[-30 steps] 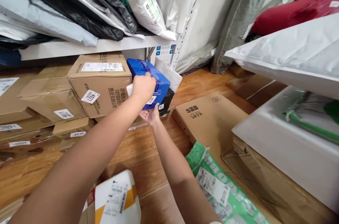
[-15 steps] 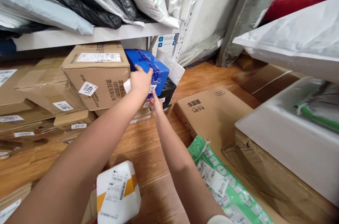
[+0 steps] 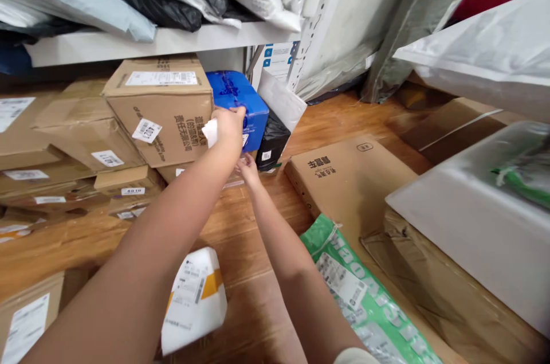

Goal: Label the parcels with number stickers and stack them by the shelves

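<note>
A shiny blue box (image 3: 255,114) stands on the lower level beside a large brown carton (image 3: 163,117). At the front left edge of the blue box, my left hand (image 3: 230,126) is closed around a crumpled white piece of paper (image 3: 210,132), its fingertips against the box front. Part of a white label (image 3: 245,139) shows on the box just past those fingers. Just below the box's lower front edge is my right hand (image 3: 248,169), its fingers loosely bent and apart, with nothing visible in them. Whether it touches the box I cannot tell.
Labelled cartons (image 3: 73,129) are stacked on the left under a white shelf (image 3: 172,43) loaded with bagged parcels. A black parcel (image 3: 273,143) stands right of the blue box. On the floor lie a white package (image 3: 200,301), a flat carton (image 3: 344,175) and a green bag (image 3: 365,295).
My right hand has moved down, off the label on the blue box front. My left hand has slid slightly lower along the box. The view has shifted a little.
</note>
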Demonstrator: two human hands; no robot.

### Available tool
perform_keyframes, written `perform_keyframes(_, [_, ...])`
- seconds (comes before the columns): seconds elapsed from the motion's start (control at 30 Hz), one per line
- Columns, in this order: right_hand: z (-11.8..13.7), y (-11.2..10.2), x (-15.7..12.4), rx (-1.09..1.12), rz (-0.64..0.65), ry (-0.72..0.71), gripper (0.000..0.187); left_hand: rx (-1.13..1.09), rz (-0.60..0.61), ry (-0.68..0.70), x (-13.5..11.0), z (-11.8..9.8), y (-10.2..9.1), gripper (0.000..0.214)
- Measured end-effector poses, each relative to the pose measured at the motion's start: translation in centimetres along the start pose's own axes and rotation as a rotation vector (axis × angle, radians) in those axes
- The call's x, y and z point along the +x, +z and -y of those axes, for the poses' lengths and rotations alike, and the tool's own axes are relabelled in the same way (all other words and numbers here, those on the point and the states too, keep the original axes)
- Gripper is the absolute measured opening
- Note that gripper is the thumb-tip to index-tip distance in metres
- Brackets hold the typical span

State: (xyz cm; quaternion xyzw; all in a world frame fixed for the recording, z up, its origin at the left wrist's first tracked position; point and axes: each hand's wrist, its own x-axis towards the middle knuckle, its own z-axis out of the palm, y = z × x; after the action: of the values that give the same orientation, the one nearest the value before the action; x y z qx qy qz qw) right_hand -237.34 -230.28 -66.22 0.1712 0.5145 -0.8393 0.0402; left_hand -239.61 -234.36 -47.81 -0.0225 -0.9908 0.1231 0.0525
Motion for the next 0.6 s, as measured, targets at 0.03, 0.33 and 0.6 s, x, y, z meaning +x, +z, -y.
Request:
perform_keyframes(0.03, [-0.8,-0.9,-0.9,-0.04,0.024,0.029,0.032,-0.016,-0.022,0.004,-0.5,-0.1,-0.1,0.051])
perform_keyframes(0.33, [-12.1,-11.5,-17.5,-0.327,0.404,0.462,0.037,-0.278,0.433,0.184,-24.2,10.3,8.1,0.048])
perform_keyframes(0.6, [-14.7,-9.6,-24.9,-0.212,0.73,0.639,0.054,-0.936,0.903,-0.309,-37.8,17.1,19.5,0.06])
